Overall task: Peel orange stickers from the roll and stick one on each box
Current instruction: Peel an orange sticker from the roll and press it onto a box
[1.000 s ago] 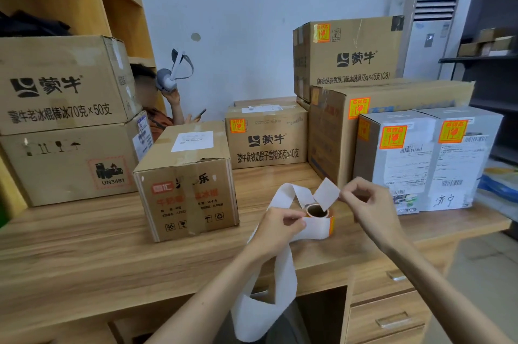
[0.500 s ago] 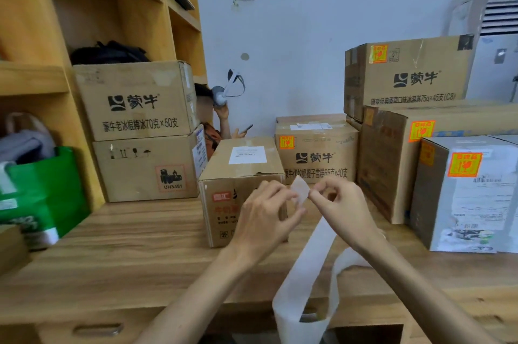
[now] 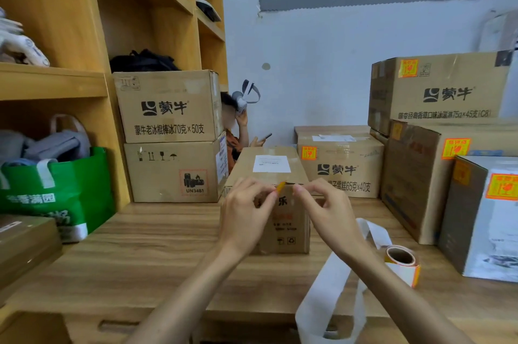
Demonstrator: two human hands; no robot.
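As both hands hung raised over the desk (image 3: 154,245), the left hand (image 3: 246,217) pinched an orange sticker (image 3: 281,186) between thumb and forefinger; the sticker showed nearly edge-on at its fingertips. Right hand (image 3: 330,214): fingers curled, tips drawn close beside the sticker. Could not tell whether they touched it or held anything.

Small carton (image 3: 297,172) stood directly beyond both hands, front partly hidden behind them. No orange sticker showed on its visible faces. Sticker roll (image 3: 399,258) lay on the desk below and right of the right hand, well apart from it. White backing strip (image 3: 333,287) trailed off the desk edge beneath the right forearm. Mengniu carton (image 3: 340,172) beyond the right hand already bore its sticker.

Judged step: setting the sticker on the small carton. To do it well:
- Hold it by one corner and keep the adhesive off the fingers.
- Pick bare cardboard clear of the white shipping label (image 3: 272,163) and the print.
- Land one edge first, then smooth across with flat fingers so no crease forms.

Two stacked cartons (image 3: 168,108) beyond and left of the left hand looked unstickered, so probably due next.
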